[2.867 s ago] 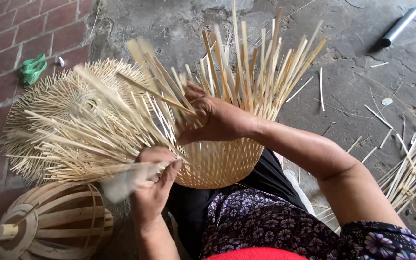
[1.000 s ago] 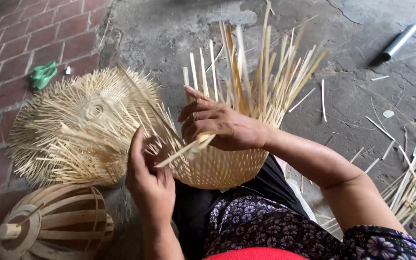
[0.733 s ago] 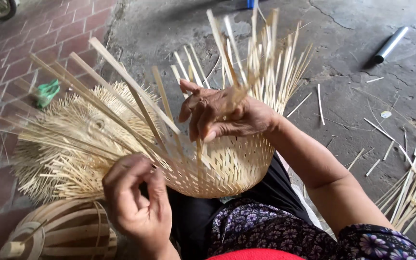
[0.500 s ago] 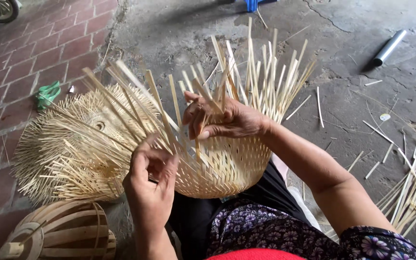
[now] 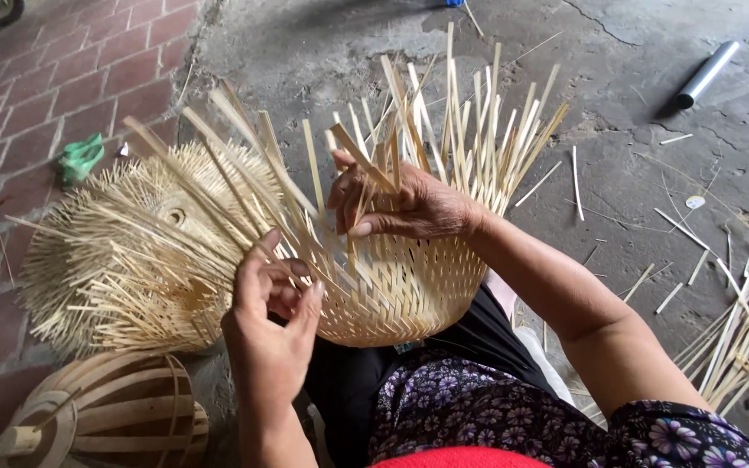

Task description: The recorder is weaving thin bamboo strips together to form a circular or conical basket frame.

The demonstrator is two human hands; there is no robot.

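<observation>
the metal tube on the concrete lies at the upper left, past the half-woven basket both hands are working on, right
Not quite. The head view shows the metal tube at the upper right of the concrete, not the upper left. The rest holds: the left hand and right hand are both on the half-woven basket.
</observation>
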